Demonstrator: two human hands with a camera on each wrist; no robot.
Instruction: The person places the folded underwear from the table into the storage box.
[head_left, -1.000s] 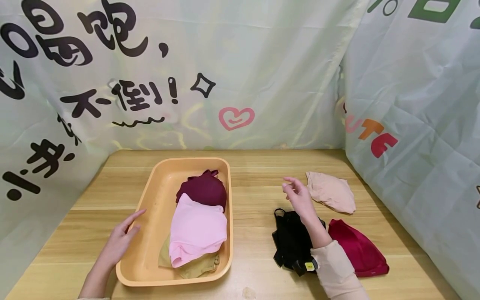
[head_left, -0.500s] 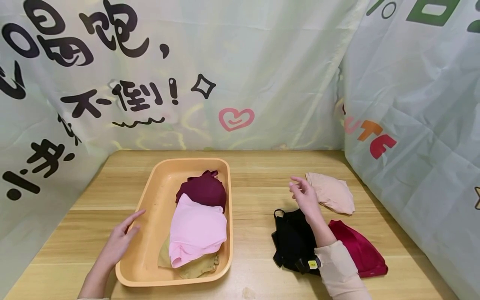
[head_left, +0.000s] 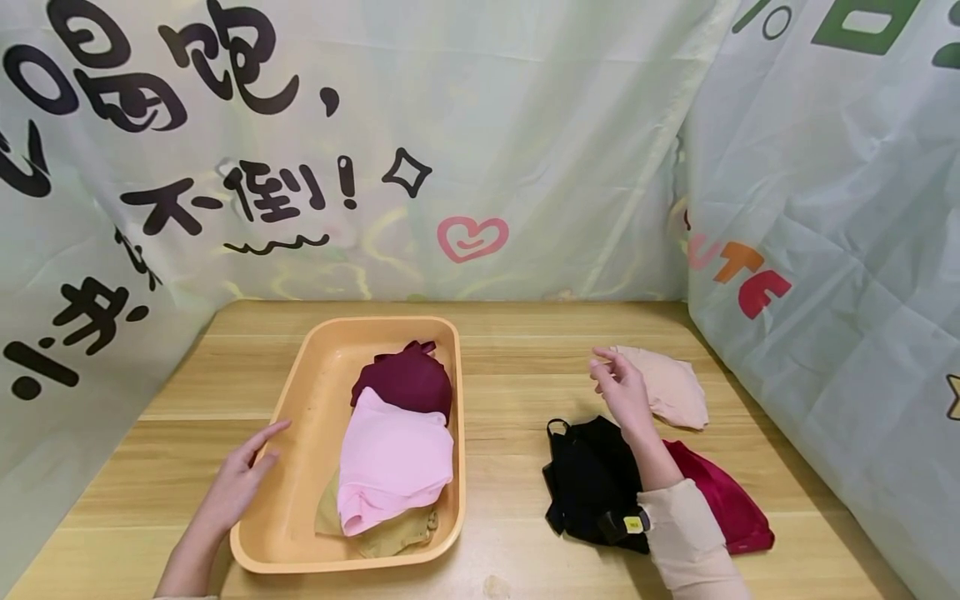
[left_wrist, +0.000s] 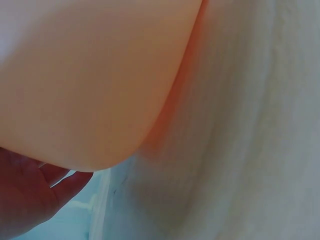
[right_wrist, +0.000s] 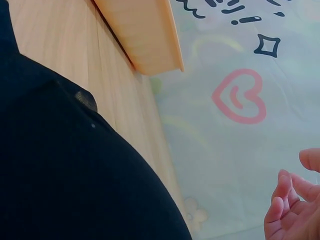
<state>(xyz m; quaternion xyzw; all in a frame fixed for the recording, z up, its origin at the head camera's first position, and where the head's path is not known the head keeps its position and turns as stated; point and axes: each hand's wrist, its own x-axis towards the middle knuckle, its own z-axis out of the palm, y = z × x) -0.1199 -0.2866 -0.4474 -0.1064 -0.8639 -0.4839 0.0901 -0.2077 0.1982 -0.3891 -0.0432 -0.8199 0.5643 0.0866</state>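
Note:
My left hand (head_left: 234,487) rests against the left rim of an orange plastic tray (head_left: 296,517), its fingers fairly straight. In the left wrist view, fingers (left_wrist: 72,189) show by the tray's edge. Inside the tray, a pink folded garment (head_left: 397,462) overlaps a maroon bra (head_left: 405,379) and a khaki garment (head_left: 401,535). My right hand (head_left: 624,392) hovers with loosely bent fingers, holding nothing, beside a beige folded garment (head_left: 671,387). Below that hand lies a black bra (head_left: 592,479), partly covered by the forearm. A dark red bra (head_left: 738,500) is partly behind the sleeve.
The wooden table (head_left: 502,500) carries everything. Printed curtain sheets (head_left: 570,167) hang along its back and both sides. A small black device with a yellow label (head_left: 626,525) sits at the right wrist.
My right hand has drifted right, toward the beige garment, still holding nothing. The left hand, the tray and the clothes stay where they were.

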